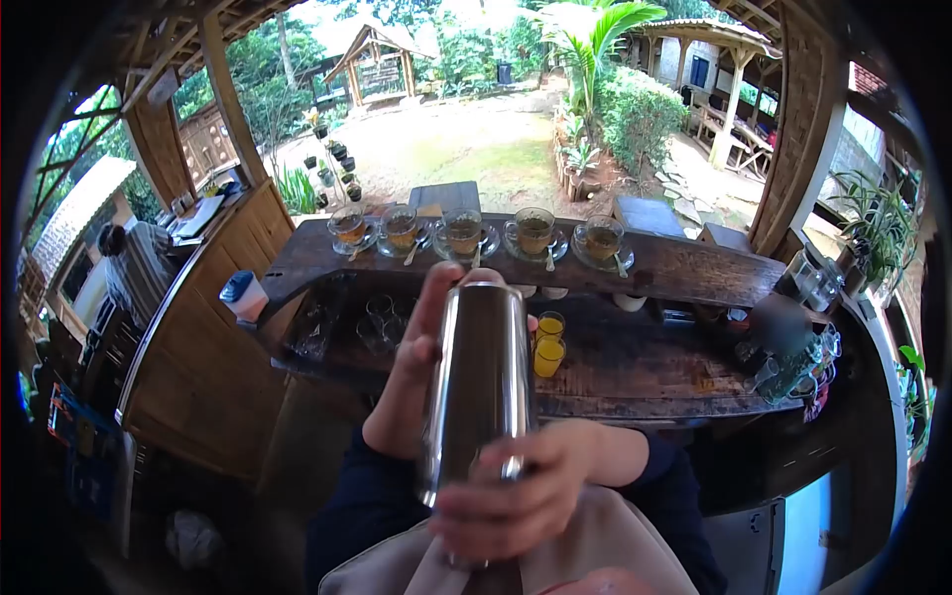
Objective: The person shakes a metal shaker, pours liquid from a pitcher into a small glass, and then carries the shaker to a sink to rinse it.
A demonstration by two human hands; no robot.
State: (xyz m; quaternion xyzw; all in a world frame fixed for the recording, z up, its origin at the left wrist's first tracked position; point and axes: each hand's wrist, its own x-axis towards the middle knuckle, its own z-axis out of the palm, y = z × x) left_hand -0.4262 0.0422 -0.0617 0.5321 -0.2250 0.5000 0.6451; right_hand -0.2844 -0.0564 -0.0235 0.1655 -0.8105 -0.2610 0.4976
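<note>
A tall, shiny metal shaker (481,382) is held in front of my chest, tilted, with one end toward the counter and the other toward me. My left hand (421,342) grips it on the left side, with fingertips showing over the far end. Around its near end, my right hand (521,486) is wrapped and slightly blurred by motion. Just beyond the shaker, two glasses of yellow drink (547,357) stand on the lower counter, partly hidden by it.
Several glass cups of brown drink (463,234), on saucers with spoons, line the raised wooden ledge (694,268). Upturned clear glasses (382,317) stand left on the lower counter (635,367). A container (243,296) sits at the left corner. A person (144,263) is at far left.
</note>
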